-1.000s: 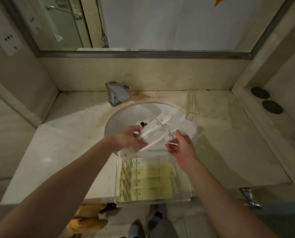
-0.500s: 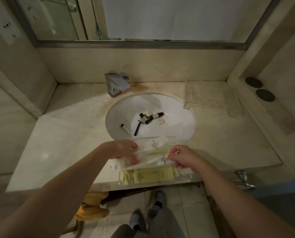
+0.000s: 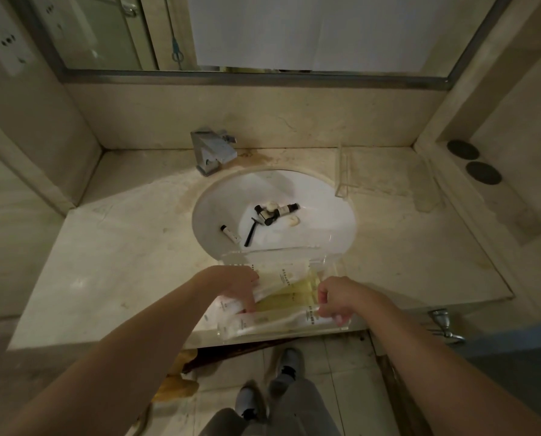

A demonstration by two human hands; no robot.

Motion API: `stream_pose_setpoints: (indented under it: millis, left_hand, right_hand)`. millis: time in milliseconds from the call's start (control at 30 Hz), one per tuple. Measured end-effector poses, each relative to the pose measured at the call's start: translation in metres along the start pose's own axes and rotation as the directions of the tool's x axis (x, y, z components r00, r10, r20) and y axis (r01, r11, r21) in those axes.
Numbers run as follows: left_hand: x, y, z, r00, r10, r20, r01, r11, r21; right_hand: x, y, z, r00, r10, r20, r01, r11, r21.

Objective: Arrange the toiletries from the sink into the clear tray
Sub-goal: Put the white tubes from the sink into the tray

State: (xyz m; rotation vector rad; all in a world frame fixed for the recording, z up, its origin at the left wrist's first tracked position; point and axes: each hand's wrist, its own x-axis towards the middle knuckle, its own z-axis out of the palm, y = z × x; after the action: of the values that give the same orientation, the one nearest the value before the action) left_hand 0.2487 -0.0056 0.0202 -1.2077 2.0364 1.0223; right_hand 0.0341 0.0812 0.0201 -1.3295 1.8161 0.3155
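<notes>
White and yellow sachets (image 3: 281,305) lie flat in the clear tray (image 3: 278,251); small bottles (image 3: 277,212) remain in the sink (image 3: 332,212).

Both hands rest in the clear tray (image 3: 332,262) at the table's (image 3: 112,262) front edge. The left hand (image 3: 237,286) presses white packets (image 3: 231,309); the right hand (image 3: 335,298) pinches one. A razor (image 3: 250,232) and small bottles (image 3: 281,210) lie in the sink (image 3: 335,221).

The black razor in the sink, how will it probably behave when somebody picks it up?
The black razor looks thin and plastic, so probably stiff and light. It lies on the curved white sink wall, so a nudge may slide it toward the bottles. Its slim handle may need a pinch.
</notes>
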Motion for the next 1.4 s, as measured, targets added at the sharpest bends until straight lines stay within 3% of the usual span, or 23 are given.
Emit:
stream_pose_setpoints:
  millis: [167,333,433,533,633,767,1000,1200,1400]
  left_hand:
    - [0.001,0.004,-0.001,0.998,0.057,0.009,-0.057,0.998,0.012]
    - [-0.001,0.006,-0.021,0.996,0.080,-0.037,-0.085,0.987,-0.139]
    - [-0.002,0.009,-0.034,0.992,0.088,-0.086,-0.105,0.971,-0.216]
    - [0.002,0.014,-0.043,0.984,0.109,-0.143,-0.143,0.956,-0.256]
    - [0.007,0.022,-0.045,0.980,0.101,-0.173,-0.148,0.946,-0.288]
    - [0.019,0.025,-0.039,0.972,0.099,-0.212,-0.161,0.940,-0.302]
    - [0.036,0.013,-0.022,0.913,0.014,-0.407,-0.063,0.992,-0.108]
    - [0.038,0.011,-0.012,0.817,0.117,-0.565,-0.002,0.980,0.200]
    - [0.044,0.002,-0.014,0.830,0.080,-0.551,0.026,0.983,0.182]
  right_hand:
    - [0.001,-0.005,0.006,0.995,0.005,-0.103,-0.039,0.941,-0.335]
    - [0.005,-0.010,-0.001,0.983,0.025,-0.184,-0.086,0.939,-0.333]
    - [0.001,-0.013,-0.016,0.929,0.002,-0.370,-0.057,0.989,-0.136]
    - [0.008,-0.011,-0.026,0.861,0.036,-0.507,0.133,0.947,0.292]
    - [0.018,-0.011,-0.029,0.879,0.107,-0.464,0.195,0.808,0.556]
    - [0.030,-0.004,-0.025,0.883,0.187,-0.431,0.141,0.770,0.622]
    - [0.041,-0.004,-0.014,0.870,0.178,-0.460,0.046,0.899,0.436]
    - [0.049,-0.010,-0.012,0.831,0.142,-0.538,-0.087,0.988,0.126]
    - [0.049,-0.015,-0.009,0.797,0.091,-0.597,-0.130,0.991,-0.022]
